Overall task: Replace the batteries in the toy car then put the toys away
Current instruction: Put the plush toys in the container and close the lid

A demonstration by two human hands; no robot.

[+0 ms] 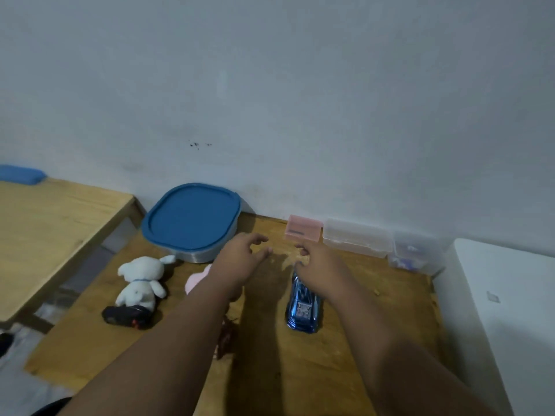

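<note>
Both bare forearms reached forward from the near edge over the worn wooden table [345, 370]. Between them and just right of centre, the shiny metallic-blue toy car [302, 307] stood on its wheels on the tabletop, its far end hidden under the right hand [319, 270]. That hand hovered with fingers loosely curled, gripping nothing that could be seen. The left hand [240, 259] was held apart from it, fingers spread and slightly bent, empty. A pink soft toy [195, 280] showed partly beneath the left forearm. Further left lay a white plush rabbit [141, 280], touching a small black toy car [126, 317] at its near end. At the wall stood a grey oval tub with a blue lid [190, 219], a pink translucent plastic case [302, 228], a clear plastic case [356, 240] and a clear box with blurred contents [416, 253]
</note>
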